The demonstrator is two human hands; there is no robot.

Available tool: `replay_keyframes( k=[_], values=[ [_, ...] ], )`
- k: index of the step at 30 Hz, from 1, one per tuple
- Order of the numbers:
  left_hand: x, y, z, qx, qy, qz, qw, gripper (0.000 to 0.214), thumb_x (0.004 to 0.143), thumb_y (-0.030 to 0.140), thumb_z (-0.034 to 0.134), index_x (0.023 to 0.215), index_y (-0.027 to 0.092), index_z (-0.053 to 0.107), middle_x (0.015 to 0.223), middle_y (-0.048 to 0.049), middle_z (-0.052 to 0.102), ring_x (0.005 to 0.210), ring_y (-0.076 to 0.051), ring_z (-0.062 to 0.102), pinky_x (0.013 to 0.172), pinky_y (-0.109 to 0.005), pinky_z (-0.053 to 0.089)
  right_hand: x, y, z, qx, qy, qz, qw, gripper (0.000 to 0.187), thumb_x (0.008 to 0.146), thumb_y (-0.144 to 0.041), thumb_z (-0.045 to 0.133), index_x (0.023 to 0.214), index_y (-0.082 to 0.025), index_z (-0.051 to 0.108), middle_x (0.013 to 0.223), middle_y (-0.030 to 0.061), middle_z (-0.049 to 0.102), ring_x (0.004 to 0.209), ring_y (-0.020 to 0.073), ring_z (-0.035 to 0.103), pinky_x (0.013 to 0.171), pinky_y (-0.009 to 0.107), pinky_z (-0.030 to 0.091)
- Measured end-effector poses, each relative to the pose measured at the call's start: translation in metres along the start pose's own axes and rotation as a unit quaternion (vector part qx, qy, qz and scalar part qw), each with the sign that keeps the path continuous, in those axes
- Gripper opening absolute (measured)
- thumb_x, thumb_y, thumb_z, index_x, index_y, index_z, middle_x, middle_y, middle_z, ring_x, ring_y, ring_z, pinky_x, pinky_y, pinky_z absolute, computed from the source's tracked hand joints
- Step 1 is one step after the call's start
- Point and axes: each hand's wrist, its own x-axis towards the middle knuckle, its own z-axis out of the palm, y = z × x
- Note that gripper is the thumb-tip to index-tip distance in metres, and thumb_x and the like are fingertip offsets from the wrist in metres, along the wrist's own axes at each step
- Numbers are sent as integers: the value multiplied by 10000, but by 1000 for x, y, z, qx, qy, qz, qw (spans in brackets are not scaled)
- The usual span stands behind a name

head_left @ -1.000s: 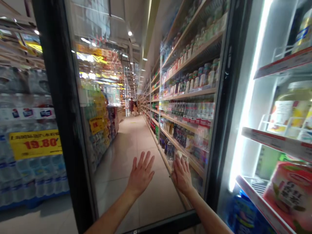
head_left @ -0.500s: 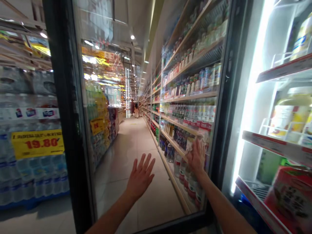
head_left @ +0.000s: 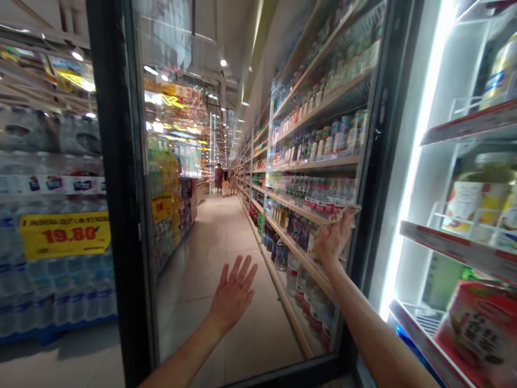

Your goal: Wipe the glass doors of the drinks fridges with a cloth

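At the far left of the frame you have wrapped packs of clear bottles [head_left: 56, 291] with blue bands, a yellow price sign [head_left: 64, 236] reading 19.80 across them; next comes the black door frame [head_left: 117, 215], edging the glass door [head_left: 189, 334]. Low in the centre, your left hand [head_left: 233, 293] has its fingers spread apart, palm seemingly flat to the glass; in the glass to its right run slanting shelves [head_left: 297, 247] of bottles and jars, their contents too blurred to tell. Right of centre, your right hand [head_left: 332, 240] is closed on a cloth [head_left: 348, 213], pale, thin and crumpled, its edge jutting past your fingers; your hand covers part of it, and the frame's right upright stands just beside it. On the right, a bright light strip [head_left: 420, 134] borders cooler shelves; they hold a bottle [head_left: 464, 202] of yellowish contents and, below, a red pack [head_left: 476, 323].
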Motion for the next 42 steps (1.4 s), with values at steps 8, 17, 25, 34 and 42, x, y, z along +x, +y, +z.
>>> replay_keyframes(
  k=[8,17,25,34,42],
  values=[
    [1,-3,-3,9,5,16,1000,560,799,423,552,1317,233,454,1417,-53,415,1405,-243,121,1138,-443,74,-10,-43,-4,43,-89,-283,954,600,831,-225,386,1414,-158,265,1377,124,427,1360,253,254,1069,482,279],
    [-13,-29,-21,21,-37,57,997,493,836,342,483,1318,244,442,1438,-8,386,1377,-206,227,1138,-411,95,-11,-111,2,112,-123,-379,910,568,818,-233,425,1379,-180,352,1403,74,422,1374,207,221,1121,434,198],
    [-40,-66,-47,12,-48,-30,998,514,844,387,474,1313,179,453,1401,-91,431,1363,-240,268,1134,-435,143,19,-146,11,99,-133,-280,946,550,830,-228,412,1360,-87,371,1468,135,297,1403,269,92,1118,502,132],
    [-60,-82,-66,11,-16,-6,1000,564,840,215,465,1383,160,325,1384,-111,447,1366,-237,261,1108,-425,235,-39,-154,4,193,-174,-512,818,455,826,-193,415,1273,-162,490,1415,21,416,1399,158,135,1161,395,76],
    [66,-48,-55,-128,83,-66,986,662,894,342,392,1434,95,100,1453,-201,298,1388,-258,188,1047,-452,344,12,-174,15,251,-118,-339,899,539,839,-213,450,1364,-190,330,1464,134,302,1381,219,222,1064,466,319]
  ],
)
